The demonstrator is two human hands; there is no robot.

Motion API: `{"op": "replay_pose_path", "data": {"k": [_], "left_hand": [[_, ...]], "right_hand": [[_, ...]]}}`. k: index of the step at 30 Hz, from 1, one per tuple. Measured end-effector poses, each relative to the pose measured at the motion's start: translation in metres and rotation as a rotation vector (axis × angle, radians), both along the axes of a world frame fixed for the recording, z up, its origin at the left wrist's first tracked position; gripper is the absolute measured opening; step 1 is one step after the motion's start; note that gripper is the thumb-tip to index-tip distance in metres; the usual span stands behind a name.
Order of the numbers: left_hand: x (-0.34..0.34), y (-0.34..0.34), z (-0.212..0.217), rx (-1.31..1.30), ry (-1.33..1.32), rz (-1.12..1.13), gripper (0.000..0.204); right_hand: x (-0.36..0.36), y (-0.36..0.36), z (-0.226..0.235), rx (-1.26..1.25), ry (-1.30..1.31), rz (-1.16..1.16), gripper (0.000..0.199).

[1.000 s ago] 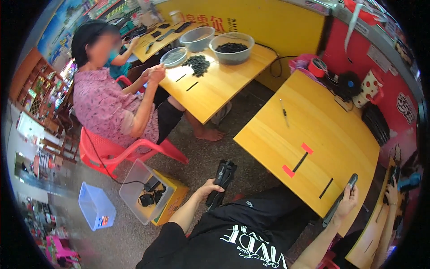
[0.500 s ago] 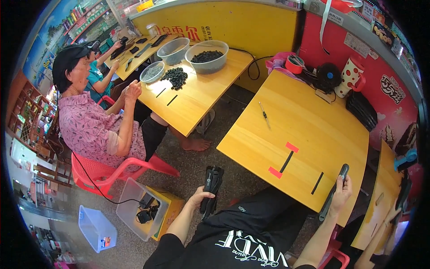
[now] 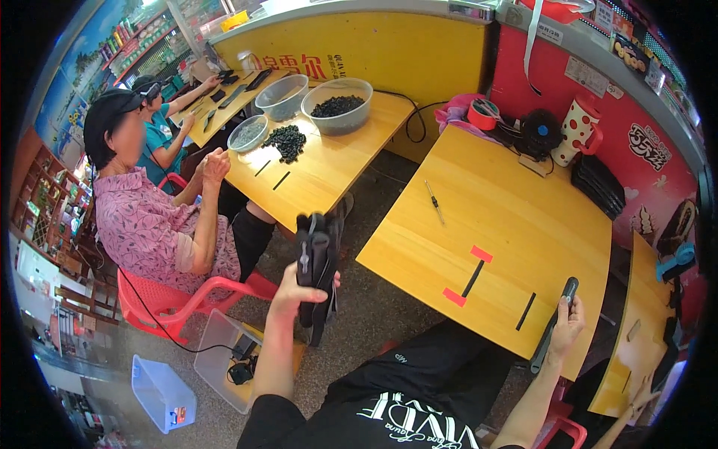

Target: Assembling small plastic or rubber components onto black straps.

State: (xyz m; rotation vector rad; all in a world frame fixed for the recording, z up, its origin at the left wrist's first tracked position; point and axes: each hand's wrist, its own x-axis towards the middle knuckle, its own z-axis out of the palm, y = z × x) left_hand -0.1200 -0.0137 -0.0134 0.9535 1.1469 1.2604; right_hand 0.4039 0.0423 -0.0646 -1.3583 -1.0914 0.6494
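From afar I see: left hand [image 3: 293, 293], fingers curled round the black bundle [image 3: 319, 251] projecting past them; right hand [image 3: 570, 320], fingers pinching a dark bar [image 3: 547, 339] over the desk's [image 3: 523, 202] near right corner.

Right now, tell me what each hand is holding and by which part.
The left hand holds a black bundle around its middle; the right hand holds a long dark bar toward its far end.
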Motion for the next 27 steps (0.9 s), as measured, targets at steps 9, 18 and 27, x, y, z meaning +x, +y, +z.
{"op": "replay_pose_path", "data": {"k": [9,18,27], "left_hand": [[0.011,0.177,0.072,-0.186,1.431,0.172,0.062],[-0.026,0.283,-0.002,-0.532,1.544,0.184,0.088],[-0.032,0.296,-0.002,-0.421,1.636,0.094,0.112]], "right_hand": [[0.000,0.000,0.000,0.018,-0.025,-0.023,0.013],[-0.001,-0.001,-0.003,-0.042,-0.019,-0.033,0.014],[-0.003,0.001,0.000,-0.032,-0.029,-0.027,0.018]]}}
